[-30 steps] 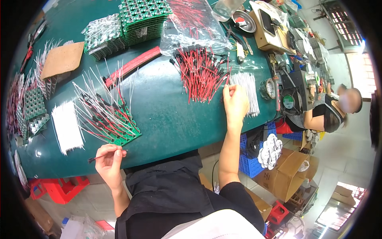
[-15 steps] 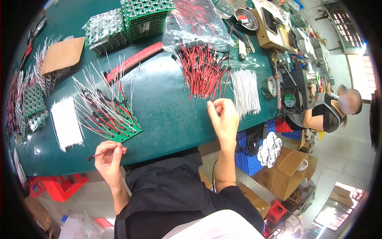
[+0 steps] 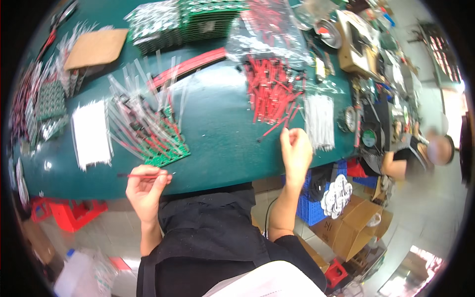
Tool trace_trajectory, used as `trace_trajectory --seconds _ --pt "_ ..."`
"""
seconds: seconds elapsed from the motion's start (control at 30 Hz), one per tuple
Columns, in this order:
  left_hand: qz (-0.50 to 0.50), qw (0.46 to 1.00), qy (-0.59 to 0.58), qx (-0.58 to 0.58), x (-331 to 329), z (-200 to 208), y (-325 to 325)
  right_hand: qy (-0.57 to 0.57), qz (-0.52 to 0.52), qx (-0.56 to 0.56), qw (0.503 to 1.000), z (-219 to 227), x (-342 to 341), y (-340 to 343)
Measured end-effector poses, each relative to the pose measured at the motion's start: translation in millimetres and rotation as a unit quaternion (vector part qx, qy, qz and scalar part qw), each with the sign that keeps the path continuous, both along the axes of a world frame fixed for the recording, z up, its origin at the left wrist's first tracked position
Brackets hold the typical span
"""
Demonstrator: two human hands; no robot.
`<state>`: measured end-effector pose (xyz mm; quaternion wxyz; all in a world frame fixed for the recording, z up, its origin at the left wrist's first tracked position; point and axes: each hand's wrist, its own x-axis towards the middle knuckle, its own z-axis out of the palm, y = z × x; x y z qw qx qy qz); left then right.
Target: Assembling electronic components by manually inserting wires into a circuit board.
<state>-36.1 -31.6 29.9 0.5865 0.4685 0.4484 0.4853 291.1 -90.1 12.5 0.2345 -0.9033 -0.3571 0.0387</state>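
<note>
My left hand [image 3: 144,192], at the table's near edge, pinches a thin dark-red wire lead [image 3: 143,175] between thumb and fingers. Just beyond it lies a green circuit board panel [image 3: 170,156], with red and black leads and long white wires [image 3: 131,99] fanning up from it. At the near edge of a pile of red wire leads [image 3: 269,94] is my right hand [image 3: 297,153], thumb and finger pinched together on the end of a red lead [image 3: 287,120]; blur softens this grip. One stray red lead [image 3: 272,129] lies left of those fingertips.
White wire bundles lie at left [image 3: 91,133] and right [image 3: 319,121]. Behind are stacked circuit boards [image 3: 208,24], a red strip [image 3: 198,63], a clear plastic bag [image 3: 267,34] and a cardboard piece [image 3: 96,48]. A person [image 3: 405,156] sits at right, beyond blue crates [image 3: 310,210].
The whole view has shifted, with table things now farther right. The lead in my left hand lies more level. A stray red lead now shows apart from the pile, beside my right fingertips.
</note>
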Motion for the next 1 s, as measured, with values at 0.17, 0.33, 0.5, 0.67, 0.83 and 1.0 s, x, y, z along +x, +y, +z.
trace_trajectory --seconds 0.17,0.33,0.5,0.67,0.83,1.0 --pt "-0.024 0.997 -0.065 -0.026 10.2 -7.1 7.9 0.208 0.013 0.154 0.966 18.3 -44.5 -13.8" --pt "-0.02 0.997 -0.067 -0.035 8.6 -8.2 8.8 0.059 0.249 0.049 0.965 13.8 -95.3 4.1" --pt "-0.047 0.999 -0.022 -0.003 1.6 -14.4 -2.9 0.235 0.421 0.185 0.857 22.8 -142.0 22.7" --pt "-0.056 0.997 -0.021 -0.058 -1.2 -14.7 -9.8 0.065 0.523 0.288 0.8 -3.5 -153.3 29.9" --pt "-0.046 0.991 -0.085 -0.088 -3.8 -12.9 -0.6 0.004 0.571 0.261 0.778 1.1 -149.0 37.5" --pt "0.054 0.976 0.19 0.094 -11.9 -23.5 14.0 -0.116 0.481 0.165 0.853 11.1 -88.6 49.0"
